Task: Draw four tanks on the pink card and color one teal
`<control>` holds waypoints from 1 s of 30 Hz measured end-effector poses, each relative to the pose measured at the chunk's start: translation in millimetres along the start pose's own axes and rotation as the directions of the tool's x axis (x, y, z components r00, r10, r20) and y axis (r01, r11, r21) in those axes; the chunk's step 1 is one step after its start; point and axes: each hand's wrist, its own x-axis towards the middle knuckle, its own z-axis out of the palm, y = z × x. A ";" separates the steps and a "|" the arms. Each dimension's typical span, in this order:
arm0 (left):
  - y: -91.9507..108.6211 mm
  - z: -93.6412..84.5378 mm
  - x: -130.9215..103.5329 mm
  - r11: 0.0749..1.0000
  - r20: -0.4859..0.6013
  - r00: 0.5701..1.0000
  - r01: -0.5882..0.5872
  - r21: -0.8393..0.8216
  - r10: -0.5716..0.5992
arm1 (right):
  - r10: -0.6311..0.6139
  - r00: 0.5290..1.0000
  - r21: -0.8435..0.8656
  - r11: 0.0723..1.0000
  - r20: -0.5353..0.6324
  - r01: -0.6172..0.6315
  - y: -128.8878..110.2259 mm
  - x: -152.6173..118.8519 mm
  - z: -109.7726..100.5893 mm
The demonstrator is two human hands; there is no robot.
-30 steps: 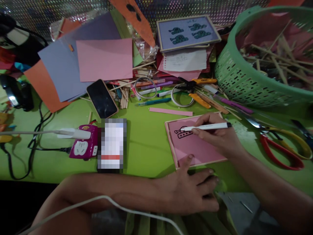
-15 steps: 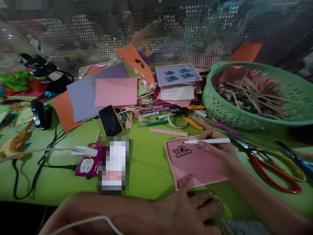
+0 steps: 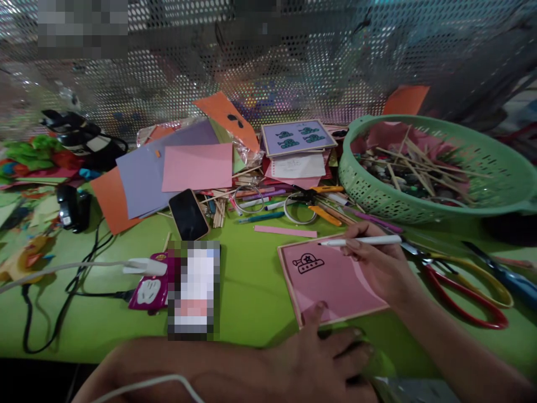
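Note:
In my right hand (image 3: 377, 260) is a white marker (image 3: 364, 240), pinched between thumb and fingers. Its dark tip is at or just above a pink square card (image 3: 335, 280) with a pale raised border. A small tank with a star is drawn in black on the card's upper left, left of the tip. The thumb of my left hand (image 3: 323, 358) rests on the card's near edge; the other fingers are spread below that edge, with nothing visible in them. A thin pink strip (image 3: 285, 231) lies beyond the card.
Right of the card are red-and-yellow-handled scissors (image 3: 465, 291). Behind them stands a green basket (image 3: 377, 190) with wooden sticks. A purple card with several green tanks (image 3: 297, 137) tops a stack. On the left are a dark phone (image 3: 188, 215), a blurred-out screen (image 3: 195, 291) and a purple power block (image 3: 149, 291).
The marker tip has shifted slightly right, away from the tank drawing. My left thumb stays on the card. The whole view has tilted a little.

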 end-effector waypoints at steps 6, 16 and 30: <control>-4.4 -10.1 0.1 0.999 0.012 0.999 -0.032 -0.037 0.033 | 0.002 1.000 0.042 0.999 -0.010 -0.001 -2.3 0.5 -0.2; -1.8 -8.7 -2.3 0.999 0.026 0.999 -0.018 -0.044 0.019 | -0.039 0.999 0.006 0.999 -0.009 0.039 -10.7 2.9 -0.5; -4.8 -17.5 1.4 0.983 0.068 0.998 -0.005 -0.181 0.017 | -0.017 0.999 -0.034 0.999 -0.050 0.015 -14.9 2.1 -2.3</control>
